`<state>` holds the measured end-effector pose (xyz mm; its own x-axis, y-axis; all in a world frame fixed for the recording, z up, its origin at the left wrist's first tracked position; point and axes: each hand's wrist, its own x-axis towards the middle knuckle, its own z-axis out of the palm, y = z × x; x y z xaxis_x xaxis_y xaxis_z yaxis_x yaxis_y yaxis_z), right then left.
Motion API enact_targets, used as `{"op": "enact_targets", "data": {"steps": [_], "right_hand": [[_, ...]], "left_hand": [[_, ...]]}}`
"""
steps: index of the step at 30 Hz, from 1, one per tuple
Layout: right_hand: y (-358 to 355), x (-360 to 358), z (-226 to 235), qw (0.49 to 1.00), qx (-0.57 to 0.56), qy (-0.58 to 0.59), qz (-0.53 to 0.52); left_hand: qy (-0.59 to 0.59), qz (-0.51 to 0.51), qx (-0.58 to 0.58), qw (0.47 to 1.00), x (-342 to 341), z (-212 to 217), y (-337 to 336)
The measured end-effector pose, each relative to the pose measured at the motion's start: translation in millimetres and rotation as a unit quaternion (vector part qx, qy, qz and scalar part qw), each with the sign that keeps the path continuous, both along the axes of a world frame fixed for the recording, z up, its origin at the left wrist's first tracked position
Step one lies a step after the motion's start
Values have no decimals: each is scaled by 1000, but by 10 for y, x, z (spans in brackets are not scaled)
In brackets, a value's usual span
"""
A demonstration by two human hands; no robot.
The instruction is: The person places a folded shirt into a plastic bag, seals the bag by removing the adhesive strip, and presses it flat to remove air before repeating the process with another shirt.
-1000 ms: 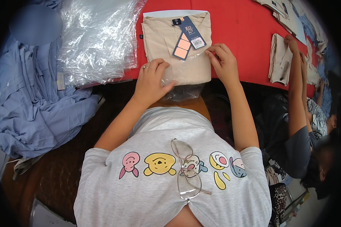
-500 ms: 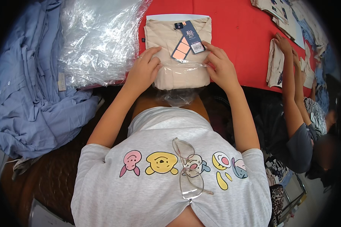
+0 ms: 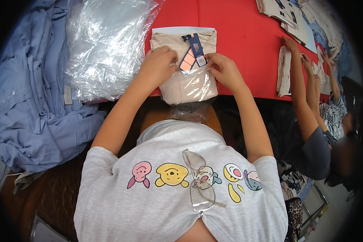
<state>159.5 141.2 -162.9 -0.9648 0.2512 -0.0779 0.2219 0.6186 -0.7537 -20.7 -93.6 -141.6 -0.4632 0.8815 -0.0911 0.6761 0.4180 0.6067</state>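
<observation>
A folded beige shirt [image 3: 185, 82] with a blue and orange hang tag [image 3: 192, 54] lies on the red table [image 3: 242, 36], its lower part inside a clear plastic bag [image 3: 191, 109]. My left hand [image 3: 159, 64] grips the bag's open edge on the shirt's left side. My right hand [image 3: 226, 70] pinches the bag's edge on the right side, next to the tag. The bag's closed end hangs over the table's near edge toward my chest.
A stack of clear plastic bags [image 3: 105, 44] lies left of the shirt. Blue shirts [image 3: 32, 105] are heaped at far left. At right, another person's hands [image 3: 298, 50] handle folded beige garments [image 3: 284, 70]. Glasses [image 3: 197, 177] hang on my grey shirt collar.
Both hands have slid further up the shirt, drawing the bag's edge up toward the hang tag. More of the shirt now lies under plastic.
</observation>
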Motion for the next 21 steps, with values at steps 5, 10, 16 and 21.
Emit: {"op": "enact_targets", "data": {"steps": [5, 10, 16, 21], "right_hand": [[45, 10, 161, 995, 60, -78, 19], [179, 87, -108, 997, -37, -71, -22], [67, 165, -93, 1000, 25, 6, 3], [83, 100, 128, 993, 12, 96, 69]], "left_hand": [[157, 26, 175, 972, 2, -399, 851], [97, 101, 113, 984, 53, -597, 1194], [51, 62, 131, 988, 42, -645, 1064], [124, 72, 177, 974, 120, -736, 979]]}}
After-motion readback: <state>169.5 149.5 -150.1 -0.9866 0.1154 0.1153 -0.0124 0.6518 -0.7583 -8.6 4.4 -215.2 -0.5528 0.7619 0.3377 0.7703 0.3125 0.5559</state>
